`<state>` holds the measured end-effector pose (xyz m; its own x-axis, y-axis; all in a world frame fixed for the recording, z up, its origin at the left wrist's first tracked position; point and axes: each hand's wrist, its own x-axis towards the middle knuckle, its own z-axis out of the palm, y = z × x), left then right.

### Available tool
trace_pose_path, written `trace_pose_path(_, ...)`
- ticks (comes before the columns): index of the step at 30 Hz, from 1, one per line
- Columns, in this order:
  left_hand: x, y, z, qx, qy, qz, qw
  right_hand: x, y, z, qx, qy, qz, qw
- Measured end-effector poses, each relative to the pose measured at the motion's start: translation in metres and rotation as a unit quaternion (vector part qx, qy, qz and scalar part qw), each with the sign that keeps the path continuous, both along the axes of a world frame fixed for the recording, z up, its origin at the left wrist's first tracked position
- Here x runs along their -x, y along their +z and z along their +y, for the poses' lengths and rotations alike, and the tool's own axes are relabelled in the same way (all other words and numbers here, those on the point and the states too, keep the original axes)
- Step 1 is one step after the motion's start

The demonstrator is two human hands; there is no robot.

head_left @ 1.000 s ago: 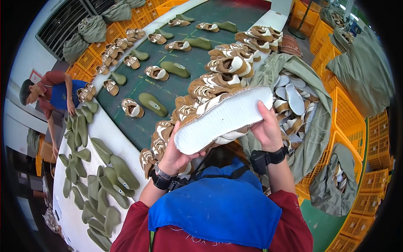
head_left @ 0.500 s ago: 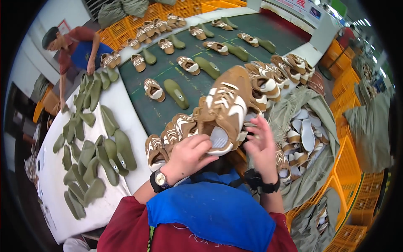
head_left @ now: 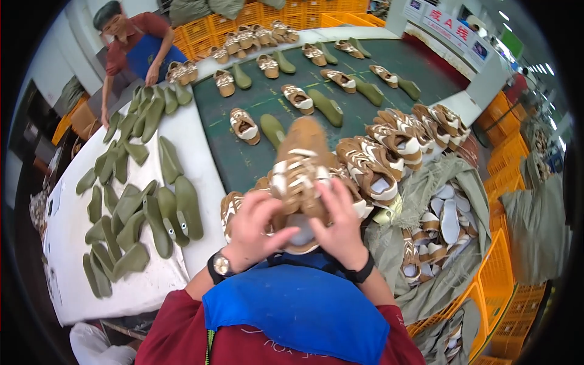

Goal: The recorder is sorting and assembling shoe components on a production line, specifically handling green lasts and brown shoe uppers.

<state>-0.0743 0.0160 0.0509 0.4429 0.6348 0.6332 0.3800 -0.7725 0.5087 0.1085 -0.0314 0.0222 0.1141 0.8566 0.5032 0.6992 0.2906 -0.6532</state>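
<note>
A brown sneaker with white laces and trim is held up in front of me, toe pointing away and heel toward me. My left hand grips its left side near the heel, the fingers slightly blurred. On the opposite side, my right hand has its fingers against the collar and laces. A pale insole shows inside the opening. Just behind the held shoe stand more brown sneakers, some at the left and several in a row at the right, partly hidden by my hands.
Olive-green shoe lasts cover a white table at left. A green conveyor carries sneakers paired with lasts. At right, a grey sack holds insoles beside orange crates. A co-worker's hand is among the far lasts.
My right hand, raised apart from the sneaker before, has come onto its right side. The sneaker has shifted left and turned more straight ahead. The view has tilted and shifted.
</note>
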Motion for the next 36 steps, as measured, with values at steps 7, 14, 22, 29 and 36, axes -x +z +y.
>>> trace_pose_path(7,0.019,-0.007,0.015,-0.033,0.018,0.093,0.995,0.028,0.003,0.004,0.057,0.026,0.019,0.998)
trace_pose_path(14,0.018,-0.006,0.012,-0.046,0.014,0.053,0.997,0.032,0.020,0.009,-0.101,0.021,-0.089,0.991)
trace_pose_path(22,0.015,-0.002,0.013,-0.066,-0.015,0.012,0.998,0.030,0.025,0.013,-0.073,0.090,-0.053,0.992)
trace_pose_path(29,0.015,-0.003,0.010,-0.072,-0.029,-0.012,0.997,0.019,0.029,0.012,-0.062,0.210,0.050,0.974)
trace_pose_path(36,0.015,-0.006,0.008,-0.003,-0.091,-0.048,0.995,0.005,0.028,0.003,0.011,0.252,0.087,0.964)
